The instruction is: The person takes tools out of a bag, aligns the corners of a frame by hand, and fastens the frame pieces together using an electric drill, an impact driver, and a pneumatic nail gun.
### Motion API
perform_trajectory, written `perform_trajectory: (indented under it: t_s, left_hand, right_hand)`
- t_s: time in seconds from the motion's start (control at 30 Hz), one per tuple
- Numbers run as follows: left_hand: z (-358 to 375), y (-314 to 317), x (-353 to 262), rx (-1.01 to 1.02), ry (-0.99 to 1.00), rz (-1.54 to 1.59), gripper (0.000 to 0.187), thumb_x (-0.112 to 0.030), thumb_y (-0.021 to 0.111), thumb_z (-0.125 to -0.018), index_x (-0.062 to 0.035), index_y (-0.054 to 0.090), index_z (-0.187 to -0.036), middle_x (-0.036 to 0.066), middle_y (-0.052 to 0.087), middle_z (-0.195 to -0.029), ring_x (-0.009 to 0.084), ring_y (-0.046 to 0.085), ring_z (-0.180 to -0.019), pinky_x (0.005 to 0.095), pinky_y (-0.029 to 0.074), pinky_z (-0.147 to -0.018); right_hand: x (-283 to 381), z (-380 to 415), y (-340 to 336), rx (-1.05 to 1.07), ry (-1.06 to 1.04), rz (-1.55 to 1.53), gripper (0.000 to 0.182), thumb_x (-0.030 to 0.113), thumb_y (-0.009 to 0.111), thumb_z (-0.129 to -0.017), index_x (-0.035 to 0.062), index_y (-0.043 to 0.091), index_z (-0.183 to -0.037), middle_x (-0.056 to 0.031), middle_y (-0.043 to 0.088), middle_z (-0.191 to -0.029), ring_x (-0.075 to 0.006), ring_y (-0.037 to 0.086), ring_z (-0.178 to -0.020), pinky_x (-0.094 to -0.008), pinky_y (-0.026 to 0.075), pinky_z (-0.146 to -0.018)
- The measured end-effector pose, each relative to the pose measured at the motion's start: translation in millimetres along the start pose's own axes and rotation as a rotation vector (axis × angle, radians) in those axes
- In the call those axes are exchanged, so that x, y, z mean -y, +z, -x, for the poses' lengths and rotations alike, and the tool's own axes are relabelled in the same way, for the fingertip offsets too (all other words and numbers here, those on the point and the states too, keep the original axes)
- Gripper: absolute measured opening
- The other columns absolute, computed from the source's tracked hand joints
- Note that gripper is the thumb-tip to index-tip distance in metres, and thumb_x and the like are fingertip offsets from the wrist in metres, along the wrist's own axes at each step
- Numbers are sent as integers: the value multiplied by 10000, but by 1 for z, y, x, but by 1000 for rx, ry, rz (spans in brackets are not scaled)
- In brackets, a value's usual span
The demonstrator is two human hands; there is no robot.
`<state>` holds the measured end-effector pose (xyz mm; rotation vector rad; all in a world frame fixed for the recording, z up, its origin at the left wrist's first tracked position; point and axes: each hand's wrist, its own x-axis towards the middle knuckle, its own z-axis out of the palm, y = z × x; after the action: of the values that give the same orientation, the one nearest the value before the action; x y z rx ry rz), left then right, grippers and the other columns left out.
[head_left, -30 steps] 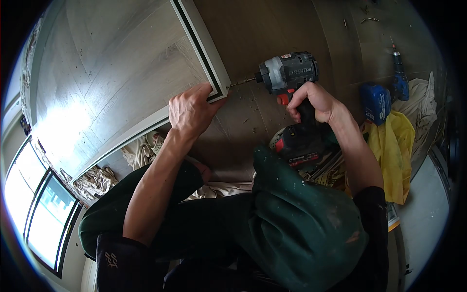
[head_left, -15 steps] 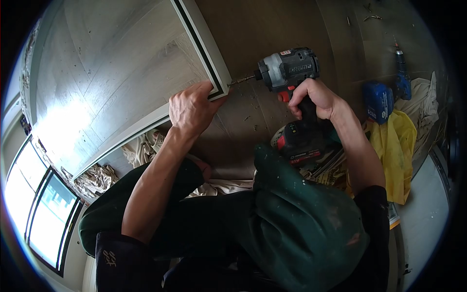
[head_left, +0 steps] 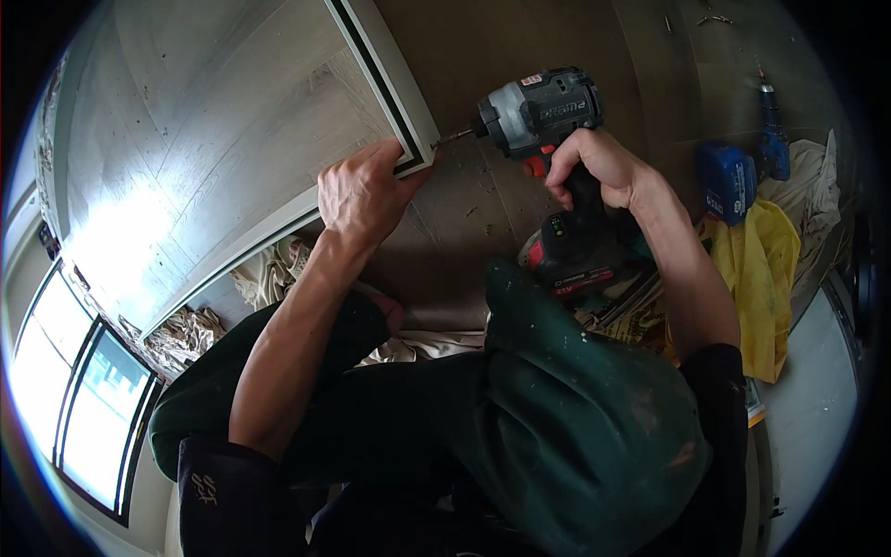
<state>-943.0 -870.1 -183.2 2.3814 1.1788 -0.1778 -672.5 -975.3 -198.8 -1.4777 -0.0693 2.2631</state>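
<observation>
My right hand [head_left: 599, 172] is wrapped round the handle of a black and grey cordless impact driver [head_left: 543, 111] with a red trigger. Its long bit [head_left: 457, 136] points left and meets the outer side of a pale frame [head_left: 419, 111] close to the corner. My left hand [head_left: 367, 186] grips that same corner, fingers over the frame's edge and thumb on the outer side. Whether a screw sits at the bit's tip is too small to tell.
A blue drill [head_left: 772, 139] lies at the far right beside a blue case [head_left: 727, 183] and a yellow cloth [head_left: 756, 278]. Loose bits [head_left: 715, 19] are scattered on the wooden floor [head_left: 520, 37]. Crumpled cloth [head_left: 269, 278] lies under the frame. A window [head_left: 88, 399] is at lower left.
The impact driver has moved left and slightly up, with its body nearer the frame and less of the bit showing. My left hand stays on the corner.
</observation>
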Motion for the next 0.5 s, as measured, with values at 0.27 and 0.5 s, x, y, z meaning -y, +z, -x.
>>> perform_trajectory:
  t_s: [0.27, 0.5]
  left_hand:
    - [0, 3, -1, -19, 2, 1, 423, -454, 763, -842, -90, 586, -718, 61, 672, -715, 317, 684, -666, 450, 544, -591]
    - [-1, 2, -1, -19, 2, 11, 432, -465, 755, -851, -90, 585, -717, 65, 667, -694, 320, 683, -654, 454, 544, -585]
  right_hand:
    - [1, -5, 0, -17, 3, 44, 109, 57, 615, -663, -20, 616, -587, -137, 595, -587, -216, 592, -527, -333, 487, -541]
    - [-4, -5, 2, 0, 17, 20, 108, 62, 609, -664, -29, 617, -607, -136, 588, -592, -218, 579, -521, -348, 488, -548]
